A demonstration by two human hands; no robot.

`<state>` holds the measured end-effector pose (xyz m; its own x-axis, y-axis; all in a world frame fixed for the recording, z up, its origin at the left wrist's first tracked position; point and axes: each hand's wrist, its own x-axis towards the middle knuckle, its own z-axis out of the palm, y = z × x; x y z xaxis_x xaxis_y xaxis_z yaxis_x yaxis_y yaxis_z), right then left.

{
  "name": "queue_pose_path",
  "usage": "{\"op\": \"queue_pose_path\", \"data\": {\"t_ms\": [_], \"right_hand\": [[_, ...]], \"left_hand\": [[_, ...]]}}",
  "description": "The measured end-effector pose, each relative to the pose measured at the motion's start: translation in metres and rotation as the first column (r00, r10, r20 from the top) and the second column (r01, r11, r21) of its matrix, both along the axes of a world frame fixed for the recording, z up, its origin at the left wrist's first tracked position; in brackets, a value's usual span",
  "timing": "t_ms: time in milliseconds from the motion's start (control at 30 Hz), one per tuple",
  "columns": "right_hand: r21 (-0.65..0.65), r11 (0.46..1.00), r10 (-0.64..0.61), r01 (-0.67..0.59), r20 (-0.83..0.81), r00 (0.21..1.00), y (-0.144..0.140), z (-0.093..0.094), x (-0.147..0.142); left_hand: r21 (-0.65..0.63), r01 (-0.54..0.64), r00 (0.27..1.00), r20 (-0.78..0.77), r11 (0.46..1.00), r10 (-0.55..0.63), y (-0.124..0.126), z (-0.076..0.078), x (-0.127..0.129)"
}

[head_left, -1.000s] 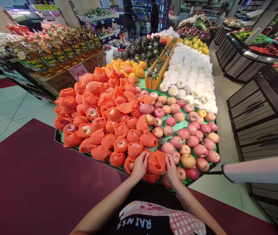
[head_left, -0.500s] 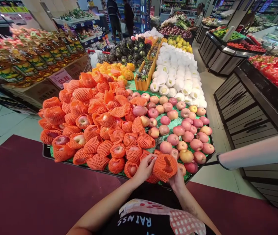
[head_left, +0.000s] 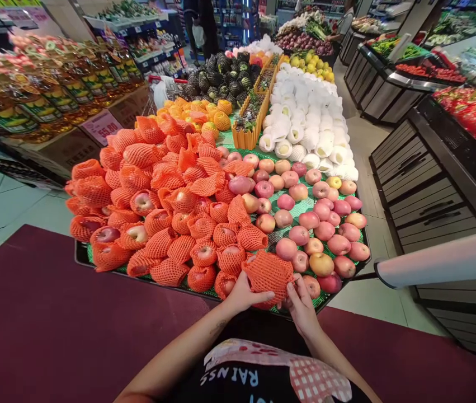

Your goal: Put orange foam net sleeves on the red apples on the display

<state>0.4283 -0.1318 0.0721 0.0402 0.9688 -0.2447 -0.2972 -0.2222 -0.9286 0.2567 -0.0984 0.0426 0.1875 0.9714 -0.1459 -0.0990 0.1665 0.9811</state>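
Both hands close around one orange foam net (head_left: 268, 275) at the near edge of the apple display.
Left hand (head_left: 241, 295) cups underneath, right hand (head_left: 302, 305) pinches its rim; soft, light, stretchy, probably firm fruit inside.

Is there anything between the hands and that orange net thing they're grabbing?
No. Both hands already touch the orange foam net: the left hand grips its lower left edge, the right hand its lower right. Nothing sits between.

Both hands (head_left: 271, 299) grip netted apple (head_left: 268, 275), prob.
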Motion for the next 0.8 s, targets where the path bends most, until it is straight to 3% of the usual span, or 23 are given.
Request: {"op": "queue_pose_path", "data": {"t_ms": [167,267,333,467,600,700,800], "right_hand": [[-0.013,0.989,0.145,-0.145,-0.005,0.989,0.011,0.008,0.008],[-0.010,0.994,0.106,-0.106,0.015,0.994,0.016,0.008,0.021],[-0.015,0.998,0.069,-0.069,0.047,0.997,0.017,0.007,0.031],[-0.032,0.999,-0.005,0.010,0.139,0.990,0.022,0.002,0.047],[-0.007,0.998,-0.057,0.059,0.199,0.978,0.030,-0.003,0.056],[0.041,0.997,-0.072,0.064,0.238,0.969,0.032,-0.004,0.055],[0.044,0.998,0.042,-0.052,0.188,0.981,0.030,-0.003,0.047]], "left_hand": [[0.012,-0.292,0.955,0.055,0.956,0.291,0.018,-0.001,-0.020],[0.109,-0.467,0.883,0.006,0.878,0.469,0.034,0.006,-0.042],[0.185,-0.502,0.846,-0.098,0.845,0.524,0.039,0.012,-0.056],[0.259,-0.367,0.838,-0.324,0.893,0.439,0.031,0.020,-0.069],[0.246,-0.018,0.852,-0.504,0.969,0.144,0.020,0.025,-0.053],[0.190,0.135,0.788,-0.616,0.972,0.011,0.021,0.032,-0.033],[0.180,0.208,0.758,-0.651,0.961,-0.042,0.025,0.041,-0.018]]}}
